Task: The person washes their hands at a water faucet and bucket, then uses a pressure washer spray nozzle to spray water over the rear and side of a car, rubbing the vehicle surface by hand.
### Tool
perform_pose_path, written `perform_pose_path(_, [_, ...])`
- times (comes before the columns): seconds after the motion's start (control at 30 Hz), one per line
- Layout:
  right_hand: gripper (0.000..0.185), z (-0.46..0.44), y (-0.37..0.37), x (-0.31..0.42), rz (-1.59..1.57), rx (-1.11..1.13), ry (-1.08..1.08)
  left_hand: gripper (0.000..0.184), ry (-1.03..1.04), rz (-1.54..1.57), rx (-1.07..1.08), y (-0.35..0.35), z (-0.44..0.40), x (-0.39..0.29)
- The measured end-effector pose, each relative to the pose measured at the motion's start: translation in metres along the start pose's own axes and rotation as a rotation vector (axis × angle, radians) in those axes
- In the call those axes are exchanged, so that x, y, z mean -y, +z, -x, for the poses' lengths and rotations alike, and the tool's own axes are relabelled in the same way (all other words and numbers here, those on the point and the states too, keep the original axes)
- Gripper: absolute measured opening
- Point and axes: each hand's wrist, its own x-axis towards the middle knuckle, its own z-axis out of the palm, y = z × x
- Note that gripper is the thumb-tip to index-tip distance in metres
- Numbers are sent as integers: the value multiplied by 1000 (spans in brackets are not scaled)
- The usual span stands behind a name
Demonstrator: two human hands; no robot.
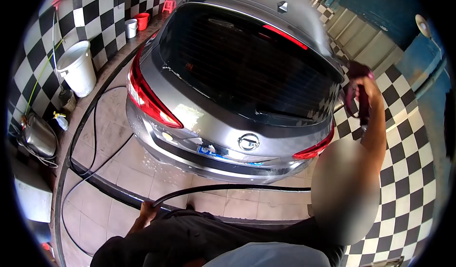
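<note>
My right hand [368,87] is raised at the right, its fingers wrapped round the grip of a dark maroon spray gun [359,72] beside the car's rear corner. Low at the left, my left hand [148,212] is closed round a thick black hose [228,187], which runs across to the right behind a blurred patch. In front stands a grey car [213,110], seen from the rear, with a dark wet rear window [247,67] and red tail lights. White foam or spray shows along its roof and right edge.
At the left stand a tall white bin [77,70], a metal tank [40,136], and grey [131,28] and red [142,22] buckets. A thin black hose [95,138] crosses the tiled floor. Checkered walls [403,172] flank both sides; a pink stool [168,6] is behind.
</note>
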Motion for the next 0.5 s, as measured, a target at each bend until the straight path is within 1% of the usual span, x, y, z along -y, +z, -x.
perform_pose_path(0.07, [15,14,-32,-28,9,-186,44,42,-43,20,1,3,-6,-8])
perform_pose_path(0.13, [13,13,-64,-50,-61,-135,119,46,-131,17,30,-2,-6,-19])
perform_pose_path(0.2, [15,32,-59,-41,-22,-209,84,49,-190,-23,62,-9,-2,-23])
perform_pose_path(0.23, [15,38,-49,-31,-73,-267,77,49,-191,-57,74,-13,0,-24])
perform_pose_path(0.3, [14,10,-44,-19,-64,-177,51,50,-185,-171,67,-21,4,-50])
perform_pose_path(0.33, [14,-5,-38,-10,-59,-131,39,50,-180,-253,50,-24,9,-93])
perform_pose_path(0.37, [16,-7,-17,8,-76,-137,-38,51,-176,-335,34,-30,16,-119])
perform_pose_path(0.4, [17,-13,7,31,-69,-120,-24,50,-196,-337,2,-36,22,-123])
perform_pose_path(0.43, [17,-16,30,53,-31,-86,-74,50,-215,-340,-31,-40,26,-124])
perform_pose_path(0.47, [16,-6,61,82,-49,30,-154,50,-234,-342,-62,-41,30,-120])
perform_pose_path(0.5, [17,-1,91,109,-18,27,-154,48,-175,-330,-98,-41,32,-94])
